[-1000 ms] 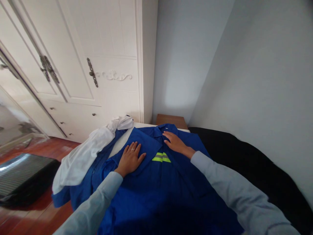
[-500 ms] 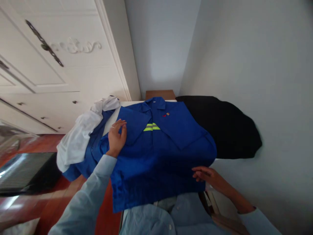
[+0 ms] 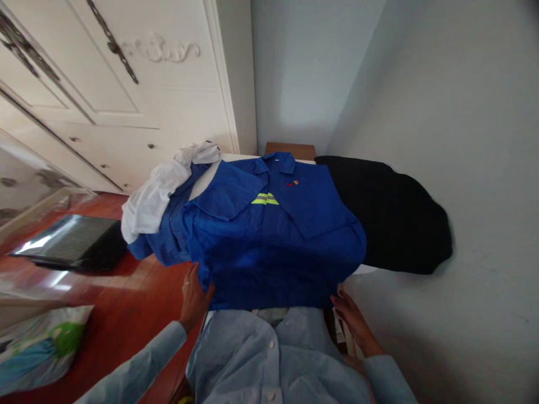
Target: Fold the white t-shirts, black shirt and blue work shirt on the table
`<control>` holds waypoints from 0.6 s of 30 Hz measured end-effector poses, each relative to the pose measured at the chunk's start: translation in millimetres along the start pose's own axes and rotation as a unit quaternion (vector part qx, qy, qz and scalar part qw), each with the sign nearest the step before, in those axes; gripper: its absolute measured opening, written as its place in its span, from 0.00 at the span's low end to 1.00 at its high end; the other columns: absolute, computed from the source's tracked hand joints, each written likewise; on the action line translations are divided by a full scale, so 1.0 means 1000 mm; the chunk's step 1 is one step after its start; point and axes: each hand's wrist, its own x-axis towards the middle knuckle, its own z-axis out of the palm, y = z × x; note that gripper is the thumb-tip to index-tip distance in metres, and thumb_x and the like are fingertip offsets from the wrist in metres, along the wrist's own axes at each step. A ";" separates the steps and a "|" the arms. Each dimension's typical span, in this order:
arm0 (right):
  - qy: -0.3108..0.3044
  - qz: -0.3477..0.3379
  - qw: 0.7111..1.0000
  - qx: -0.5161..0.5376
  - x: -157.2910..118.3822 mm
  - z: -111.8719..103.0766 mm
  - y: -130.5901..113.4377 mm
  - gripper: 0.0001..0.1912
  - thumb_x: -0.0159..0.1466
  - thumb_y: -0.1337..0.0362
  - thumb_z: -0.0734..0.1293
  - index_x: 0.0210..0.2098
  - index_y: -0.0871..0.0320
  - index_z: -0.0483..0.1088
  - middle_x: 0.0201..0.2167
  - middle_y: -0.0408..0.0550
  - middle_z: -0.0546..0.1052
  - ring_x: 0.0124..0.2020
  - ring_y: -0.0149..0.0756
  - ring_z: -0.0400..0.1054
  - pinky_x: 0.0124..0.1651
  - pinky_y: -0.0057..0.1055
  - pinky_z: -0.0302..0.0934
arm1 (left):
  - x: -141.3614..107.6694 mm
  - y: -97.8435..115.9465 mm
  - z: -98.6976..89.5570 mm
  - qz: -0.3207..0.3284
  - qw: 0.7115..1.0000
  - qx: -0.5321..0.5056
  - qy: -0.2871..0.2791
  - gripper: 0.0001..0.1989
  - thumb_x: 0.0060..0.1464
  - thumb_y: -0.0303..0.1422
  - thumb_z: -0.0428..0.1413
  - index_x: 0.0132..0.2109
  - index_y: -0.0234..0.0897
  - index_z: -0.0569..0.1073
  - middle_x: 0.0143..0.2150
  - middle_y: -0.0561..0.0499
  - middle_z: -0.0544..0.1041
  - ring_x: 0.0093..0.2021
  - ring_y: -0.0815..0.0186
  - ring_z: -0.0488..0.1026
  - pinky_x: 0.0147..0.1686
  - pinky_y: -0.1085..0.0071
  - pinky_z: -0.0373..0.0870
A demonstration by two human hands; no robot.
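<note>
Two near corners have company now! The bare left hand [image 3: 196, 297] is down at the lower left edge of the deep-blue fabric work jacket [image 3: 269, 255], fingers bent, thumb standing apart; whether they pinch the cloth, I cannot tell. Opposite, the bare right hand [image 3: 353, 322], half curled, sits at the lower right corner, and again I can't tell if it has hold of anything.

Here's the switch: a second ago both hands were up around the chest of the jacket; now they bracket its hem, so the handling looks to have passed from the top half to the bottom edge. The jacket lies face up on the white tabletop [image 3: 206, 185], collar [image 3: 287, 164] at the far end, hem close to the person's light-blue buttoned shirt [image 3: 248, 353]. Both long blue sleeves [image 3: 231, 193] lie folded inward over the front, apparently settled, with neither hand on them. Off to the left, a rumpled white garment [image 3: 147, 205]; to the right, a broad black cloth [image 3: 391, 219].
</note>
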 end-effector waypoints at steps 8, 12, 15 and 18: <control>0.025 0.128 0.974 0.186 -0.025 -0.006 -0.040 0.30 0.43 0.50 0.78 0.41 0.59 0.73 0.42 0.52 0.80 0.37 0.39 0.76 0.34 0.31 0.73 | 0.020 -0.003 -0.026 -0.299 0.891 -0.218 -0.264 0.25 0.39 0.48 0.67 0.41 0.34 0.76 0.39 0.43 0.82 0.39 0.54 0.80 0.45 0.57 0.78; 0.017 0.112 0.983 0.144 -0.049 -0.012 -0.076 0.30 0.46 0.48 0.77 0.43 0.59 0.73 0.46 0.54 0.79 0.44 0.45 0.76 0.41 0.37 0.75 | 0.044 0.030 -0.065 -0.250 0.910 -0.253 -0.215 0.38 0.37 0.47 0.69 0.55 0.34 0.73 0.43 0.43 0.82 0.39 0.56 0.80 0.41 0.61 0.79; 0.016 0.065 0.993 0.099 -0.070 -0.017 -0.109 0.30 0.47 0.46 0.77 0.39 0.60 0.72 0.42 0.54 0.79 0.41 0.44 0.76 0.45 0.39 0.75 | 0.056 0.061 -0.103 -0.176 0.950 -0.205 -0.158 0.41 0.44 0.45 0.68 0.64 0.39 0.68 0.41 0.47 0.81 0.35 0.62 0.79 0.33 0.69 0.77; 0.066 0.017 0.995 0.067 -0.093 -0.028 -0.139 0.34 0.46 0.44 0.77 0.46 0.56 0.70 0.35 0.51 0.79 0.35 0.43 0.76 0.39 0.37 0.75 | 0.066 0.087 -0.143 -0.036 0.955 -0.185 -0.227 0.27 0.48 0.48 0.64 0.52 0.39 0.79 0.33 0.51 0.80 0.29 0.66 0.74 0.27 0.72 0.75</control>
